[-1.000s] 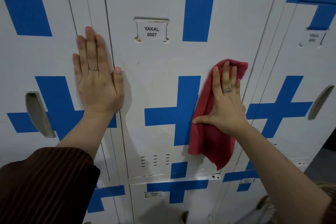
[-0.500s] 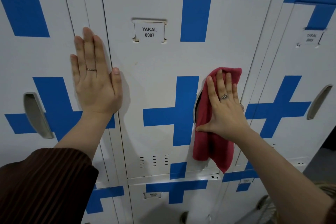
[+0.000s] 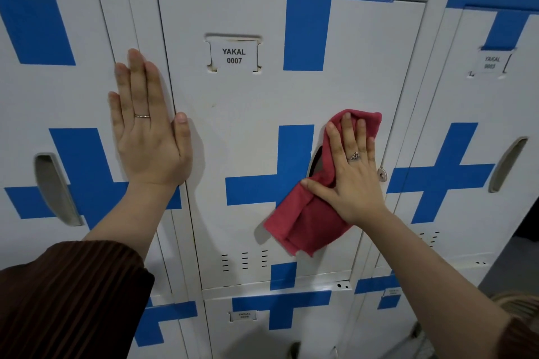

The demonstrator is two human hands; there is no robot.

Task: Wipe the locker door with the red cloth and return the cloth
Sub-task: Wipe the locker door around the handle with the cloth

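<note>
The white locker door (image 3: 248, 102) with blue cross stripes and the label "YAKAL 0007" fills the middle of the head view. My right hand (image 3: 351, 172) lies flat on the red cloth (image 3: 306, 221), pressing it against the door's right side over the recessed handle. The cloth hangs crumpled below my palm, its lower corner swung out to the left. My left hand (image 3: 148, 125) rests flat with fingers together on the frame between this door and the locker to its left, holding nothing.
Matching lockers stand on both sides, each with a recessed handle: the left handle (image 3: 55, 189), the right handle (image 3: 507, 163). A lock tab (image 3: 381, 174) sticks out at the door's right edge. More locker doors (image 3: 280, 326) sit below.
My right hand has slid the red cloth downward along the door's right side, and the cloth's lower end has swung left. My left hand has stayed in place.
</note>
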